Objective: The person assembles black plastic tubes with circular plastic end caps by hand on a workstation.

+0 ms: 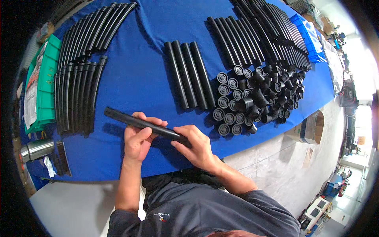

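Note:
A long black tube (136, 122) lies slanted across both my hands above the blue table (138, 71). My left hand (138, 138) grips its middle. My right hand (195, 144) closes around its right end, where a black end cap seems to sit under my fingers. Just beyond my right hand is a cluster of several small black round caps (231, 106). Three thick black tubes (189, 75) lie side by side in the middle of the table.
Several long thin black tubes (77, 94) lie in rows at the left and more black tubes (268, 35) at the back right. A green crate (49, 75) and a steel flask (37, 149) sit at the left edge. A blue crate (312, 43) and a cardboard box (312, 128) are on the right.

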### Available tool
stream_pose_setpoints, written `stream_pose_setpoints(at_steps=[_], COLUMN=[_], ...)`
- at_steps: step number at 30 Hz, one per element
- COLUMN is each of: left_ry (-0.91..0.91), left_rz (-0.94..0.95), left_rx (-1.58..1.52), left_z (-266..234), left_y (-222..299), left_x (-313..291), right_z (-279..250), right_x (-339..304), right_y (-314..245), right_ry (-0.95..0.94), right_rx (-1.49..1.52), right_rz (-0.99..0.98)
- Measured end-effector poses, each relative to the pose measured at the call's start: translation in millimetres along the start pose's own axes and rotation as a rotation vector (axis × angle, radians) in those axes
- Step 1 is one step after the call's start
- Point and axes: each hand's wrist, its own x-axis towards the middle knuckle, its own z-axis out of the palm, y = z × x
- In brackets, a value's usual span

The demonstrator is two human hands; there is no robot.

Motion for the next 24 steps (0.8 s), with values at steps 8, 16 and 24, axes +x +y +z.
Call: stream_pose_setpoints(at_steps=[8,16,24], left_ry=[-0.017,-0.023,-0.025], left_rz=[0.006,0.000,-0.020], left_rx=[-0.020,-0.048,-0.057], left_z=[-2.9,-7.9,-7.1], left_y=[-2.5,-1.6,-1.5], left_x=[0.4,-3.0,-3.2], right_z=[-3.1,-4.1,-10.1], right_x=[-2.3,-1.7,0.6], right_y=[-3.0,-2.1,-6.1], right_ry=[-0.107,-0.183,-0.178], right_rx=[0.167,0.251,0.158], right_rz=[0.231,0.279,0.146])
